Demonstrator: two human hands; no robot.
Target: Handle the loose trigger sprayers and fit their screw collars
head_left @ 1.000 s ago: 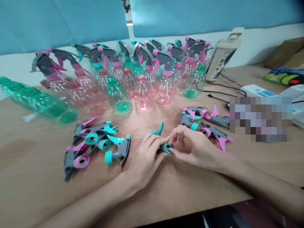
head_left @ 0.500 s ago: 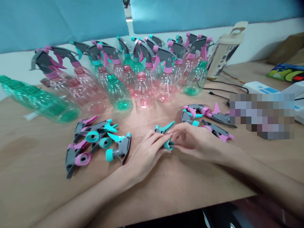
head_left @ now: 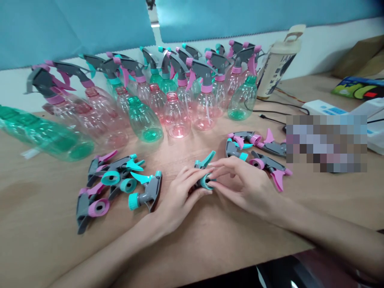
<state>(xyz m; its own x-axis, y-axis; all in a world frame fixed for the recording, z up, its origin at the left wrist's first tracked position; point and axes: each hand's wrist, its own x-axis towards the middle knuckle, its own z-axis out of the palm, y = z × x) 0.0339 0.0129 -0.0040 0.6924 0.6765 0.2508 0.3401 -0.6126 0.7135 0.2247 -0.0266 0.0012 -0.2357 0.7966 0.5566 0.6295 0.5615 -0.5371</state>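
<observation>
My left hand (head_left: 179, 196) is closed around a grey and teal trigger spray head (head_left: 206, 159) low over the wooden table. Its teal trigger points up and its round collar faces my right hand (head_left: 247, 188), whose thumb and fingertips pinch at that collar. Fingers cover most of the grey body. Left of my left hand lies a loose teal spray head (head_left: 147, 196), with a pink one (head_left: 93, 206) and several others beyond it. More loose spray heads, such as a pink one (head_left: 271, 168), lie just past my right hand.
Behind the hands stand many pink and green bottles, some open like this pink bottle (head_left: 178, 120), others topped with spray heads. Green bottles (head_left: 57, 138) lean at far left. At right are a cream tumbler (head_left: 279, 66), black cables (head_left: 277, 117) and a white box (head_left: 324, 108).
The whole view has shifted slightly. My right fingertips have turned a little at the collar, whose opening now faces me more. Both hands stay on the same spray head.
</observation>
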